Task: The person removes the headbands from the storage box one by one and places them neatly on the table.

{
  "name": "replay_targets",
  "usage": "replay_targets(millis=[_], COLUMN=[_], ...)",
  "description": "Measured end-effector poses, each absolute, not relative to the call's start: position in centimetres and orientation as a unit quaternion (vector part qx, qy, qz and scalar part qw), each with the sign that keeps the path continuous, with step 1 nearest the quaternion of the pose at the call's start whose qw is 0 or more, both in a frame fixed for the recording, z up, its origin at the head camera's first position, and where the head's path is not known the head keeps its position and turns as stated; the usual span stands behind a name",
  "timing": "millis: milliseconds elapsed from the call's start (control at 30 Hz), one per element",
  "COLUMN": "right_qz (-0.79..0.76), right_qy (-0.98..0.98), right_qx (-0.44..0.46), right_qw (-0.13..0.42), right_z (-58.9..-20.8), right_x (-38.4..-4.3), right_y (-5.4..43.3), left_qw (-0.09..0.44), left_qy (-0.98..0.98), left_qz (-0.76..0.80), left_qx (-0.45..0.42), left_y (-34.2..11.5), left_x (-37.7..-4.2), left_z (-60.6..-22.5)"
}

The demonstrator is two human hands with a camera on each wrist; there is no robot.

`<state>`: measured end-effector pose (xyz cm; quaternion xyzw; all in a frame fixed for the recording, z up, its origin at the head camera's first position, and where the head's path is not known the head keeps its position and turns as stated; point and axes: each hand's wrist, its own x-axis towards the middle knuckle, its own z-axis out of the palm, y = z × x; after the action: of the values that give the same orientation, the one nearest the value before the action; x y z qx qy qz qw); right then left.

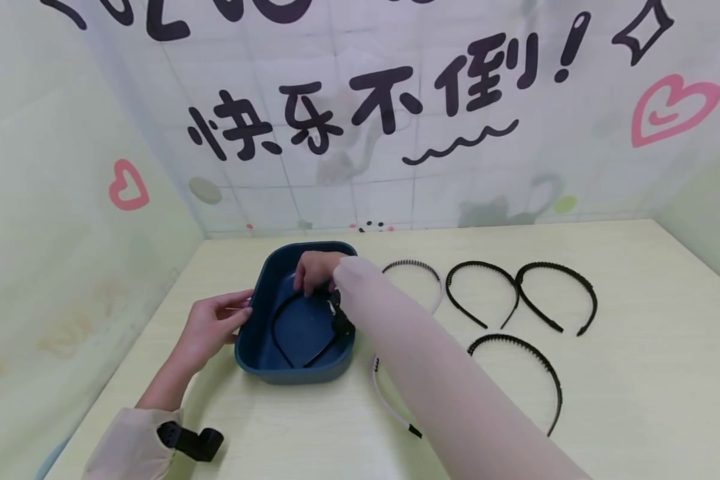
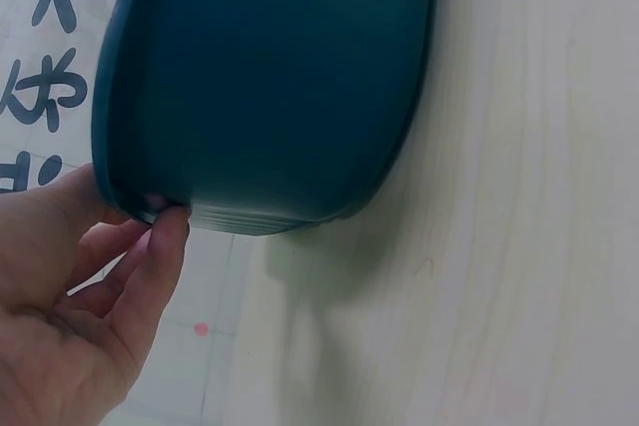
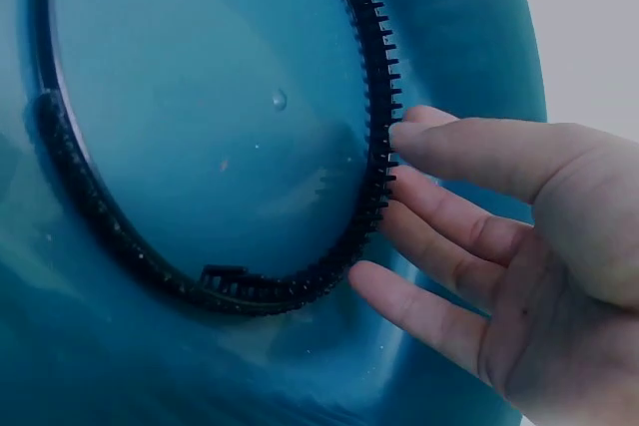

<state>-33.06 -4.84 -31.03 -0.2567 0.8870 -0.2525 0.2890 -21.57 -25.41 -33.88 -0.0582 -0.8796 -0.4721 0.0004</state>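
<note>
A dark blue plastic storage bin [image 1: 294, 377] stands on the table. My left hand [image 1: 213, 327] grips its left wall, thumb and fingers at the rim, as the left wrist view [image 2: 85, 296] also shows. Inside the bin lies a black toothed headband [image 1: 282, 310], its two ends toward me. My right hand [image 1: 318, 270] reaches into the bin at the band's curved top. In the right wrist view the fairly straight fingers and thumb [image 3: 469, 157] touch the toothed edge of the headband [image 3: 377, 97]. My right forearm hides part of the table.
Right of the bin lie a headband with a dark toothed top [image 1: 411, 263], two black headbands [image 1: 477, 264] [image 1: 555, 265] side by side, and another black one [image 1: 543, 360] nearer. A pale headband [image 1: 390, 403] is partly under my forearm. A printed cloth [image 1: 360, 187] hangs behind.
</note>
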Motion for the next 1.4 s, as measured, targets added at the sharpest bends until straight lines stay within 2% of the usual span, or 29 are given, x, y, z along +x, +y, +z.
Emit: replay_targets(millis=[733, 1400], right_qz=[-0.248, -0.243], right_qy=[0.894, 0.900], right_qx=[-0.269, -0.279], right_qw=[0.258, 0.232], right_z=[-31.5, -30.3], right_x=[-32.5, -31.8], right_y=[-4.9, -5.2], left_qw=[-0.003, -0.002], left_qy=[-0.879, -0.887], left_qz=[-0.473, -0.458], left_qx=[-0.059, -0.060], left_y=[-25.4, -25.4], left_x=[-21.6, -21.6], left_z=[-33.9, -33.8])
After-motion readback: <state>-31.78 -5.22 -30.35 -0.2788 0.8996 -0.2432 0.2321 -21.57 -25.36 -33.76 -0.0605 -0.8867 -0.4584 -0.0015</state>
